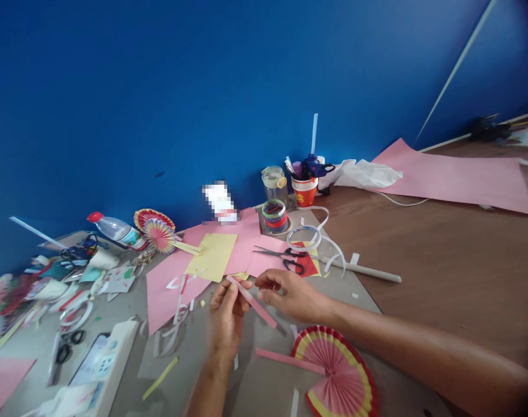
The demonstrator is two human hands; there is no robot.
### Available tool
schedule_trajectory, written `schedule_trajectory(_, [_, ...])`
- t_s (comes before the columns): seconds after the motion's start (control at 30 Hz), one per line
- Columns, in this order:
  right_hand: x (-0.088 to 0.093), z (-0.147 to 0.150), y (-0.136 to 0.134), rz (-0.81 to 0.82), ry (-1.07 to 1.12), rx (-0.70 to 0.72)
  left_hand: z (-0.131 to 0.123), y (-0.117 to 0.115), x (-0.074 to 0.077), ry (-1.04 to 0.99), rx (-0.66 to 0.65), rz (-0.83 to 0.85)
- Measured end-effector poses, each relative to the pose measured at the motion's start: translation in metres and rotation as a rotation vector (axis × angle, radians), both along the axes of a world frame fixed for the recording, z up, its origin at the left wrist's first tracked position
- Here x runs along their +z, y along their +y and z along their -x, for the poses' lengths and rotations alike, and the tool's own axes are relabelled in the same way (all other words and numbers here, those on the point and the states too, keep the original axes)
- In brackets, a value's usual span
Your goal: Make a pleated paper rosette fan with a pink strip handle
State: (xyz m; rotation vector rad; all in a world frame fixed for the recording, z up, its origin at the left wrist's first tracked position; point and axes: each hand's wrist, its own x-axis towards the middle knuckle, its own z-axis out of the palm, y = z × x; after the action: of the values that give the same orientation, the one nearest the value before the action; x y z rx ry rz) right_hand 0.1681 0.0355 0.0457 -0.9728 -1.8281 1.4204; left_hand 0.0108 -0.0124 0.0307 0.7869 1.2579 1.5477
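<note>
My left hand (229,310) pinches a folded pink paper strip (257,307) between thumb and fingers. The strip slants down to the right from the fingertips. Just right of it is my right hand (285,292), its fingers loosely curled and the thumb a little apart, with nothing visible in them. Below both hands lies a pleated paper fan (342,376) in pink, yellow and red, with one pink strip (290,360) along its left side. Black-handled scissors (287,253) lie open beyond my right hand, on pink and red paper.
Yellow paper (214,255) and pink sheets lie ahead. Tape rolls (275,215), a clear jar (275,179) and a red cup of tools (305,191) stand by the blue wall. To the left are a bottle (118,229), another fan (157,231), a power strip (116,359) and a phone (90,359).
</note>
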Motion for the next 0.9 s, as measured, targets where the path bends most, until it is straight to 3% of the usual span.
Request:
schedule_trajectory(0.2, [-0.008,0.012,-0.008,0.149,0.052,0.036,-0.007,0.002,-0.002,-0.190,-0.011,0.055])
schedule_trajectory(0.33, [-0.012,0.014,-0.011,0.126,0.052,-0.022,-0.009,0.003,-0.006,-0.166,-0.048,0.075])
schedule_trajectory(0.43, [-0.014,0.012,-0.011,0.019,-0.014,-0.090,-0.007,0.002,-0.009,0.024,0.058,0.034])
schedule_trajectory(0.57, [-0.015,0.010,-0.007,-0.087,-0.076,-0.184,-0.003,-0.007,-0.011,0.606,0.319,-0.238])
schedule_trajectory(0.63, [-0.014,0.009,-0.006,-0.113,-0.087,-0.212,-0.003,-0.012,-0.012,0.875,0.256,-0.379])
schedule_trajectory(0.7, [-0.013,0.009,-0.006,-0.143,-0.077,-0.226,-0.005,-0.013,-0.012,1.014,0.125,-0.442])
schedule_trajectory(0.77, [-0.012,0.008,-0.008,-0.179,-0.057,-0.218,-0.006,-0.013,-0.013,1.047,0.054,-0.440])
schedule_trajectory(0.9, [-0.009,0.007,-0.013,-0.326,-0.063,-0.142,-0.005,-0.009,-0.012,1.068,0.043,-0.411])
